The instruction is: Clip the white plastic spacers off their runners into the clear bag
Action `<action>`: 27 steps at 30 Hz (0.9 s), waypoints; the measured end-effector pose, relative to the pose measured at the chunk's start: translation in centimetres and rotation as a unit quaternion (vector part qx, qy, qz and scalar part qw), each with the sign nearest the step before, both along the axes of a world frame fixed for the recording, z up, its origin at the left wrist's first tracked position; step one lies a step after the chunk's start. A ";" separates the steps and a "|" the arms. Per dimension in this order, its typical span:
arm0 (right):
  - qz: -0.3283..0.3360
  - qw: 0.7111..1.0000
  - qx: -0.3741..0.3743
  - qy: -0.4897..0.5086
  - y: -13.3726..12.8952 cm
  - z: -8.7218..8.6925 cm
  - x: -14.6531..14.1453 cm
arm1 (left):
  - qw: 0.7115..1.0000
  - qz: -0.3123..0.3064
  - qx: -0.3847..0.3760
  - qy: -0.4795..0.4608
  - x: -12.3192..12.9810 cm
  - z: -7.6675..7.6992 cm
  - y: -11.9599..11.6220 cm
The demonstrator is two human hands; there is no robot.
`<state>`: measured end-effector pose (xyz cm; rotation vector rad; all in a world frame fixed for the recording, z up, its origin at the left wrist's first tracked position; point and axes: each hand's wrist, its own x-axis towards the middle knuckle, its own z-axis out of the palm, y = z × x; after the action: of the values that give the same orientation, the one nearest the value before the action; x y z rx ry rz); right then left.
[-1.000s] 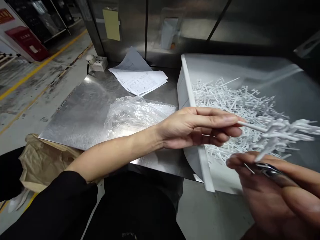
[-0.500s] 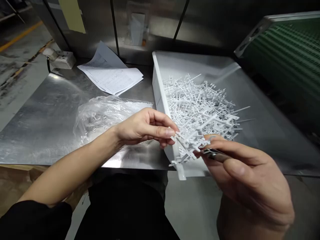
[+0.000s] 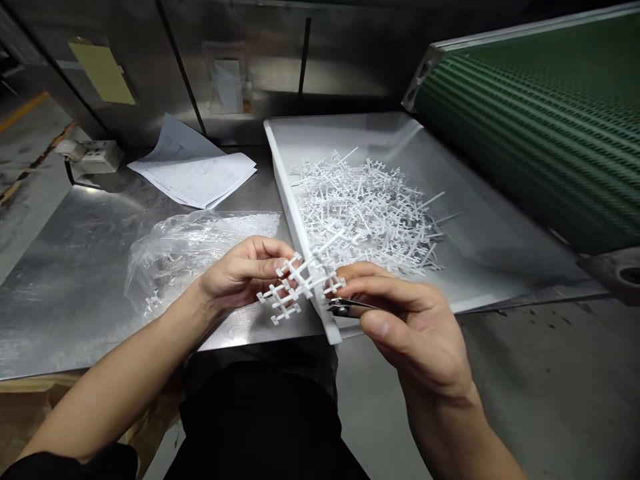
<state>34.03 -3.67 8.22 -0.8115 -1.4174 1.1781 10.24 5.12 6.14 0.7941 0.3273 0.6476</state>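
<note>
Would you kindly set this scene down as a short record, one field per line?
Left hand: pinching a branched white plastic piece
Right hand: holding metal nail clippers
White bin: holds a heap of similar white pieces
Left of bin: clear plastic bag, printed papers
Right of bin: green conveyor belt
Work surface: metal table

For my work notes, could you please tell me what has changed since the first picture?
The left hand drew back left from over the bin, bringing the white piece to its rim. The right hand also came left, to the rim. The view turned rightward, showing the green belt. Nothing was visibly let go: white piece and metal tool remain held. Papers and bag stayed put.
</note>
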 end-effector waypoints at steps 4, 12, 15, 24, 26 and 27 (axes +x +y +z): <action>0.006 0.998 -0.033 0.047 -0.3 -0.2 -0.5 | 1.000 -0.015 -0.002 0.002 0.0 -0.3 -0.1; 0.042 0.995 -0.038 0.082 -0.3 -0.7 -0.2 | 0.999 -0.040 -0.009 0.001 0.2 -0.5 -0.7; 0.081 0.988 -0.056 0.117 -0.3 -0.7 -0.1 | 0.999 -0.046 -0.001 -0.004 0.3 -0.5 -0.8; -0.168 0.984 0.022 -0.053 -0.1 -0.6 2.2 | 0.999 0.011 0.005 -0.052 -1.9 -1.1 -3.6; -0.268 0.944 0.083 -0.173 -0.7 -0.1 3.1 | 0.996 0.080 -0.006 -0.044 -3.4 -1.4 -5.3; -0.298 0.924 0.110 -0.214 -1.3 0.2 3.5 | 0.993 0.115 -0.013 -0.034 -4.2 -1.5 -6.2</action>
<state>37.57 -5.02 8.38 -1.2754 -1.4598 0.3774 6.00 -1.07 4.59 0.7135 0.3680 0.8833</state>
